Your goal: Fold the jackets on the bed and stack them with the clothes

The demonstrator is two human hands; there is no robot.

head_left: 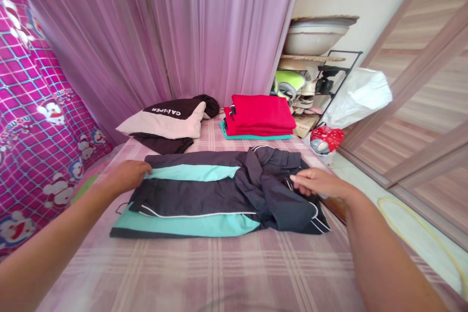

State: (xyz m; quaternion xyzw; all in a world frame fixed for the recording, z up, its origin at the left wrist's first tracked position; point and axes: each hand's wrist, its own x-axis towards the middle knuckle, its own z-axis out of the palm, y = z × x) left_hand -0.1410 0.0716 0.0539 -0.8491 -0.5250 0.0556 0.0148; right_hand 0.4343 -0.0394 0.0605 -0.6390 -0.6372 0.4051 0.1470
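Note:
A dark grey and teal jacket (204,192) with white piping lies partly folded across the plaid-covered surface (219,273). Its left part is laid in long flat bands, while the cloth at the right is bunched and overlapping. At the far left corner, my left hand (137,173) has its fingers closed on the jacket's edge. My right hand (316,183) pinches the bunched dark cloth at the right end with thumb and fingers. Some fingertips of both hands are hidden. A thin dark cord loop shows at the jacket's near left edge.
Behind the jacket sit a stack of folded red and teal clothes (261,116) and a pink and black garment (164,119). Purple curtains (219,34) hang at the back. A shoe rack (341,75) with basins (316,39) and a white bag (361,95) stand right.

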